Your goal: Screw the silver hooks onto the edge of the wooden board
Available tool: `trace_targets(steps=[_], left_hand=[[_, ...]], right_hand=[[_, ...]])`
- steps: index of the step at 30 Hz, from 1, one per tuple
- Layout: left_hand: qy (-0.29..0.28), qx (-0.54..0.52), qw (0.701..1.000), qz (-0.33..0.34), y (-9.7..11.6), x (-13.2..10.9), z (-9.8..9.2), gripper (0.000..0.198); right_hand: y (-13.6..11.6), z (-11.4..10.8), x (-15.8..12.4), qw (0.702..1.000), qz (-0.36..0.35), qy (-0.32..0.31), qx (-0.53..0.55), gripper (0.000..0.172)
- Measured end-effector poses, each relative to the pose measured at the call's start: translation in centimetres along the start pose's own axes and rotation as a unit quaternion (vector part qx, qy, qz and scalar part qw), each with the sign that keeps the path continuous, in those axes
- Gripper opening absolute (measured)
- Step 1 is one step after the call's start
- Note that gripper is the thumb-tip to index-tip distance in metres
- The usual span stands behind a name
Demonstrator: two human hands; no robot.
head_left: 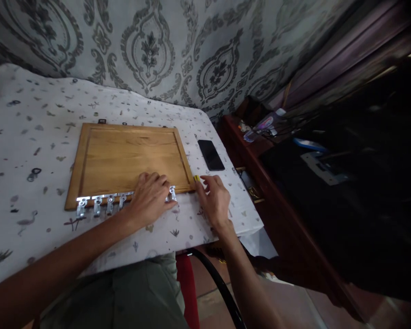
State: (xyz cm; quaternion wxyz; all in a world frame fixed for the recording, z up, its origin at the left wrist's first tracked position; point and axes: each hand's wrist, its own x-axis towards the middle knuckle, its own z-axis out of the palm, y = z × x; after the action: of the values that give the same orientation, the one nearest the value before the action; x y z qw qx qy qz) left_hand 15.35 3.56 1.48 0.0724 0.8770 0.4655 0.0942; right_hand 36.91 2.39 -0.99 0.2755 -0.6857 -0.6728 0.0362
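A wooden framed panel (130, 155) lies flat on a table covered with a patterned white cloth (37, 137). Several shiny metal brackets (96, 203) line its near edge. My left hand (150, 196) rests palm down on that near edge, fingers lying flat over the brackets by one more bracket (172, 193). My right hand (215, 198) is just past the panel's right corner, fingers curled around a small yellow-tipped object (196, 178); I cannot make out what that object is.
A black phone (210, 154) lies on the cloth right of the panel. A dark wooden cabinet (256, 151) with clutter and a plastic bottle (263, 124) stands to the right. Patterned fabric (150, 50) hangs behind the table. A red stool edge (188, 283) shows below.
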Motion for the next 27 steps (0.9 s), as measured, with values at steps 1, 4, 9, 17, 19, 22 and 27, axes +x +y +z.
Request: trace_targets(steps=[1, 4, 9, 17, 19, 22, 27], left_hand=[[0.002, 0.0, 1.0, 0.003, 0.0, 0.0, 0.0, 0.032], [0.0, 0.001, 1.0, 0.006, 0.0, 0.0, 0.1, 0.032], [-0.007, -0.02, 1.0, 0.001, 0.0, 0.1, 0.0, 0.031], [-0.003, -0.049, 0.999, -0.022, 0.2, 0.1, 0.7, 0.052], [-0.002, -0.049, 0.999, -0.024, 0.3, 0.2, 0.8, 0.054], [-0.001, -0.052, 0.998, -0.027, 0.4, 0.3, 0.7, 0.055], [0.001, -0.087, 0.996, -0.006, 0.0, 0.2, 1.1, 0.061]], right_hand=[[-0.5, 0.1, -0.4, 0.999, -0.044, 0.003, 0.018, 0.028], [-1.8, 0.4, -1.4, 0.985, -0.151, -0.046, 0.075, 0.027], [-2.8, 0.1, -1.2, 0.973, -0.168, -0.079, 0.138, 0.024], [-9.5, 2.0, 6.7, 0.942, -0.221, -0.15, 0.204, 0.02], [-13.2, 4.7, 9.7, 0.934, -0.241, -0.197, 0.176, 0.017], [-19.0, 9.4, 13.7, 0.924, -0.266, -0.227, 0.152, 0.016], [-25.7, 15.7, 17.8, 0.927, -0.266, -0.251, 0.081, 0.028]])
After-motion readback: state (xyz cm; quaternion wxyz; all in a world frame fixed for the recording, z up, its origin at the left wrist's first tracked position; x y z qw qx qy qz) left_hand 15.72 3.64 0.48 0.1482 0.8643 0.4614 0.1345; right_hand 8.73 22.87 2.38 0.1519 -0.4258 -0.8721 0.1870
